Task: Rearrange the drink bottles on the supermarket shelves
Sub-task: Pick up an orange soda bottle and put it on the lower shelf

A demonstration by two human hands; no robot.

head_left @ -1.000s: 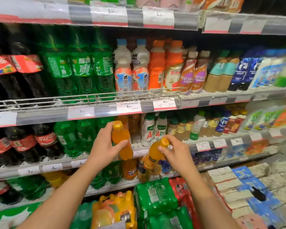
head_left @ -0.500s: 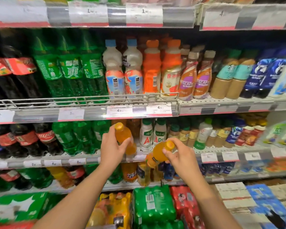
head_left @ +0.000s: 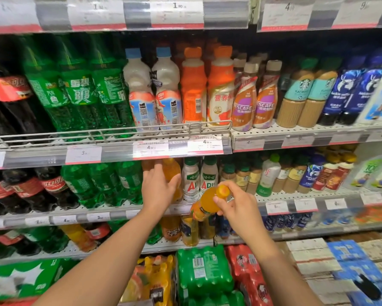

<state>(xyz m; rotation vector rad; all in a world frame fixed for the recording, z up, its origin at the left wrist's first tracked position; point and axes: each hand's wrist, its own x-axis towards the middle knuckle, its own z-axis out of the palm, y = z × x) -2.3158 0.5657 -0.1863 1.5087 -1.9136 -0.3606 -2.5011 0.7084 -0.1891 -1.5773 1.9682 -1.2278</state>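
- The green soda bottles (head_left: 110, 184) stand packed in a row on the middle shelf (head_left: 119, 214), just left of the orange slot; a sideways shove there could, I judge, knock the nearest one askew
- The left hand (head_left: 158, 191) reaches under the price rail (head_left: 141, 154) with its fingers and thumb wrapped round an orange drink bottle (head_left: 171, 173) that stands in or just above its slot; whether its base rests on the shelf I cannot tell, since the hand covers the lower half
- The risk here: if the hand lets go before the base is flat, the bottle may tip forward off the shelf lip, and the low rail above leaves little room to lift the cap clear
- The white AD bottles (head_left: 200, 181) stand just right of that slot, close to the thumb; pulling the hand out carelessly could drag the nearest one forward
- The right hand (head_left: 236, 208) pinches the neck of a second orange bottle (head_left: 208, 203) just below its cap, held tilted in front of the shelf edge, in the air and clear of the shelf
- A neck pinch on a full, tilted bottle looks weak; should it slip, it would likely fall onto the multipacks (head_left: 204, 270) below
- The two hands are apart, each on its own bottle, so neither can steady the other
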